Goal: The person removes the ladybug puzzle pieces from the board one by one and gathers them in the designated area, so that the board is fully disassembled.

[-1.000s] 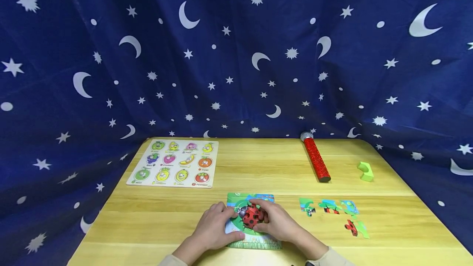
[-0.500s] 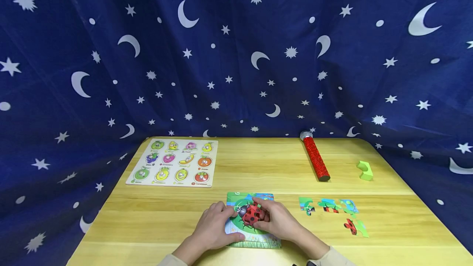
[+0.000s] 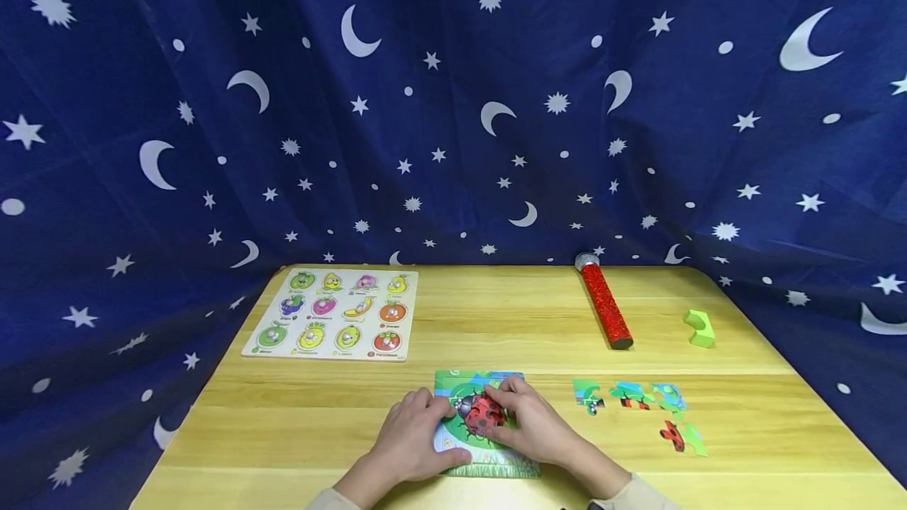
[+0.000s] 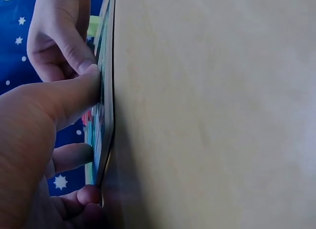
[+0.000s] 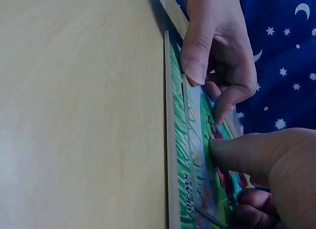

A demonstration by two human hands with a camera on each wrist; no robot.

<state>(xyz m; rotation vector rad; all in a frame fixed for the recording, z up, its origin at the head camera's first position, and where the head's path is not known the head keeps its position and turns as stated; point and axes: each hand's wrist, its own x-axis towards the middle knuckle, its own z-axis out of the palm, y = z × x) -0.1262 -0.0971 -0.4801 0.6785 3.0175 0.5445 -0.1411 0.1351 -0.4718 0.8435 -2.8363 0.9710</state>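
Note:
A ladybug puzzle board (image 3: 496, 469) lies flat at the table's front, its lower edge in the right wrist view marked with printed grass (image 5: 180, 125). At its left side my left hand (image 3: 414, 435) grips the board, thumb on the surface and other fingers at the edge, as the left wrist view shows (image 4: 29, 120). My right hand (image 3: 534, 427) pinches a red ladybug piece (image 3: 484, 414) over the picture, thumb below and index finger above. The piece's outline is partly covered by the fingers, so its exact seating is hidden.
Right of the board lie several loose puzzle pieces (image 3: 631, 394), one with red ladybug parts (image 3: 671, 435). Farther back are a green block (image 3: 701, 329), a red glitter microphone (image 3: 605, 305) and, at the left, a fruit board (image 3: 329, 313). A starry blue curtain hangs behind.
My right hand's fingers have shifted slightly on the ladybug, with more of its red back showing. My left hand stays in nearly the same place; the board and loose pieces have not visibly moved.

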